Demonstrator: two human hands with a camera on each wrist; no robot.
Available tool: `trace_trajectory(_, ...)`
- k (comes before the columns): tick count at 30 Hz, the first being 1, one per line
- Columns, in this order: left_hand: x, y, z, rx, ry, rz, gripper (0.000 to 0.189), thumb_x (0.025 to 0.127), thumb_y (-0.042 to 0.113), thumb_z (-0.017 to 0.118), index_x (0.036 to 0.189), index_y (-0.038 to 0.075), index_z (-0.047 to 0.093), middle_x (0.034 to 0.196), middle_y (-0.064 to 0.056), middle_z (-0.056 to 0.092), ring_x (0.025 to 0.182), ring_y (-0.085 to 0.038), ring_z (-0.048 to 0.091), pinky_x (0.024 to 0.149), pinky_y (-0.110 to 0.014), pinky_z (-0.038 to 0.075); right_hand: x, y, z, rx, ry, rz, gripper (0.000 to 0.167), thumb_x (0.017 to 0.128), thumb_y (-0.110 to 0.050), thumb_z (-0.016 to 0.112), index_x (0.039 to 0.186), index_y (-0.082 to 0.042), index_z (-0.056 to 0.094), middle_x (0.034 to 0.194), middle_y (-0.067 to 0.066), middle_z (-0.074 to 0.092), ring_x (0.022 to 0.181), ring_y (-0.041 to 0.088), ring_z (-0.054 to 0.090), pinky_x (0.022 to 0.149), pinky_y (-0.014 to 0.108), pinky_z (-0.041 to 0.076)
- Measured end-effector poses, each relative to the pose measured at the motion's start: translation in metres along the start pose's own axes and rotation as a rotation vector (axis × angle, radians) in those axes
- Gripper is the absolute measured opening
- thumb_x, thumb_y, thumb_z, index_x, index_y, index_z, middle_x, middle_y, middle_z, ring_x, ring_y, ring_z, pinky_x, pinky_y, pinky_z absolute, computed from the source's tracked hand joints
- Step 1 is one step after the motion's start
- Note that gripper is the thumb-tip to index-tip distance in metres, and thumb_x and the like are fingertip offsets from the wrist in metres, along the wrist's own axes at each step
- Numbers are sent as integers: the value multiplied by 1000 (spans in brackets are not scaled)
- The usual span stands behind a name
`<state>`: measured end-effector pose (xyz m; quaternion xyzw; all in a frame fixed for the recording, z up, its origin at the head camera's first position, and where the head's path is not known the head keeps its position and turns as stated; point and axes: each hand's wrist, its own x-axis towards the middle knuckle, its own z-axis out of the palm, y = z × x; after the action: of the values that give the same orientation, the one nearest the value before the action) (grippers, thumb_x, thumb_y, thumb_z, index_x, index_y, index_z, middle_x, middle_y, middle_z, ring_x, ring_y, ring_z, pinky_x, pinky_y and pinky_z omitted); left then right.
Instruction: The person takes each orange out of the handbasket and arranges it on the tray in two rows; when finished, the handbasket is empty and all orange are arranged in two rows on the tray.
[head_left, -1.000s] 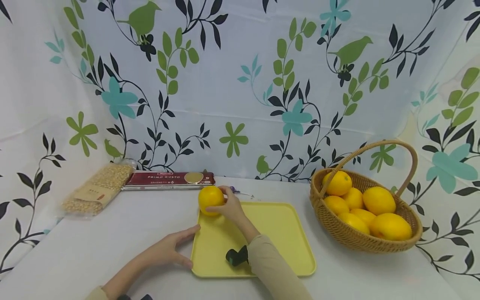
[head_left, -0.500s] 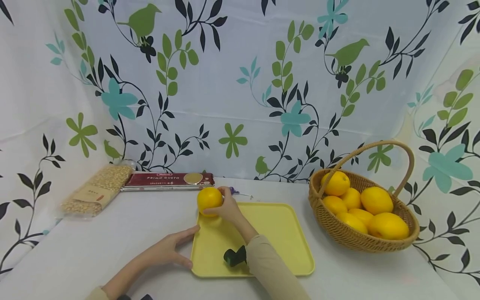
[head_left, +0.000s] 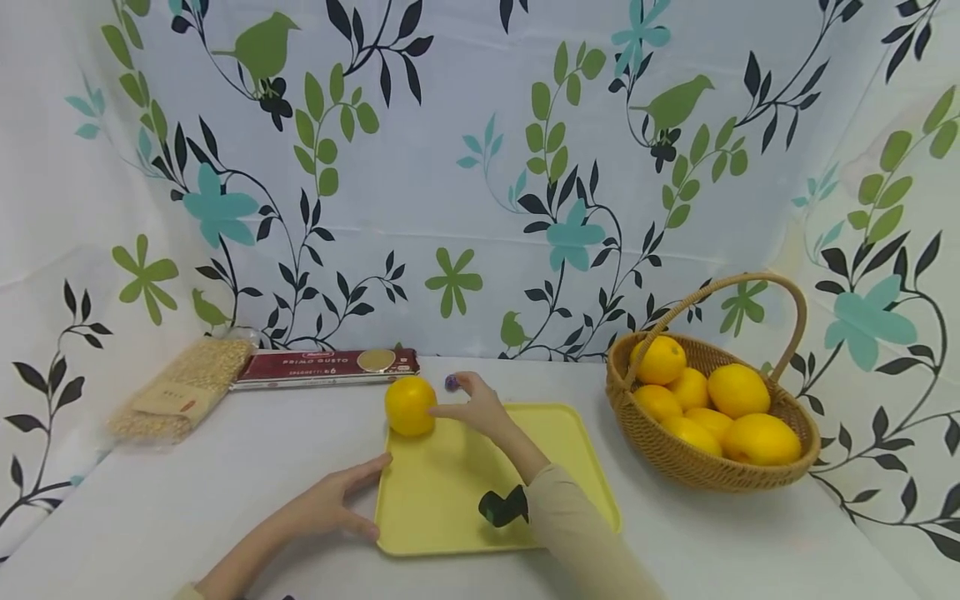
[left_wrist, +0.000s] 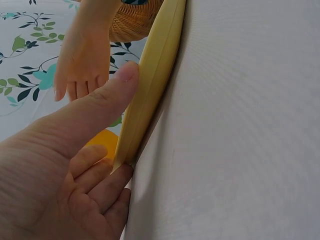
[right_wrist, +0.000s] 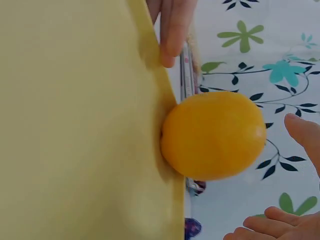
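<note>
A yellow tray (head_left: 480,500) lies on the white table. On its far left corner rests a lemon (head_left: 410,406), which looks large and oval in the right wrist view. My right hand (head_left: 483,410) is just to the right of the lemon, thumb and fingers spread and apart from it. In the right wrist view the thumb (right_wrist: 302,132) and fingers (right_wrist: 280,225) show a gap to the fruit. My left hand (head_left: 330,504) is at the tray's left edge. Its thumb (left_wrist: 107,100) and fingertips touch the rim from outside, spread along it.
A wicker basket (head_left: 652,442) of several lemons with a tall handle stands on the right. Along the back lie a red spaghetti pack (head_left: 322,367) and a clear bag of pale kernels (head_left: 187,387). A small purple item (head_left: 452,382) is behind the tray. A patterned curtain hangs behind.
My right hand has let go of the lemon and drawn back to the right, its fingers spreading. The lemon stays at the tray's corner. My left hand keeps its place at the tray edge.
</note>
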<state>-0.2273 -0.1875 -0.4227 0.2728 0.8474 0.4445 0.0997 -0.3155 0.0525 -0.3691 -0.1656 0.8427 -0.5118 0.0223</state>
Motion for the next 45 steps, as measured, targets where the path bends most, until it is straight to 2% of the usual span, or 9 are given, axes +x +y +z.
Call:
trace_trajectory(5,0,-1,1,-13,-8,7,94,64,27,79,135,-7,29,139,-20,28,126,-36,27,101,-50,14,-11,1,-23,8,0,1,73,75,-31,72,131,-1,37,135,14,38,123,29,34,99,44,31)
trace_trajectory(12,2,0,-1,-19,-7,-6,94,64,27,79,136,-5,29,139,-19,28,127,-35,25,102,-51,14,-26,-1,-64,31,-7,-82,69,78,-25,69,132,1,35,136,17,36,125,28,31,101,42,29)
trace_trajectory(18,3,0,-2,-9,-12,-16,94,63,28,79,136,-5,29,139,-19,28,127,-36,25,102,-51,14,-42,-12,-102,-27,-27,-134,69,80,-27,68,133,0,34,136,18,36,125,30,31,101,41,30)
trace_trajectory(21,4,0,-3,-15,-16,-21,94,63,27,79,136,-5,29,139,-19,28,126,-36,25,102,-52,14,-48,-17,-121,-33,-39,-168,65,81,-22,66,132,3,34,135,21,35,124,33,31,102,42,28)
trace_trajectory(30,1,1,-2,-4,10,-21,92,63,28,79,135,-4,32,138,-18,30,126,-36,27,101,-51,15,-69,-38,-187,-122,19,-135,64,83,-22,65,132,5,33,134,22,36,123,33,34,101,42,29)
trace_trajectory(33,1,4,-1,32,12,-18,91,63,31,79,135,-3,34,138,-18,31,125,-36,27,101,-52,17,-76,-45,-214,-164,24,-139,59,86,-23,61,130,6,36,132,22,40,120,32,37,99,44,32)
trace_trajectory(37,2,8,0,130,14,-17,92,62,38,79,133,-3,37,138,-18,31,124,-37,29,100,-53,20,-86,-48,-243,-251,31,-140,46,88,-27,57,122,3,46,120,17,53,108,21,50,95,46,37)
trace_trajectory(41,2,9,1,188,10,-24,96,60,41,79,134,-3,36,139,-18,31,124,-37,29,100,-53,22,-96,-40,-265,-307,59,-151,39,90,-27,53,116,2,53,108,13,61,95,11,56,87,34,45)
trace_trajectory(45,3,8,1,194,15,-21,98,60,42,79,135,-2,35,139,-18,31,124,-37,30,100,-52,23,-95,-28,-285,-281,93,-150,38,91,-26,53,113,5,53,104,16,62,88,10,60,74,22,51)
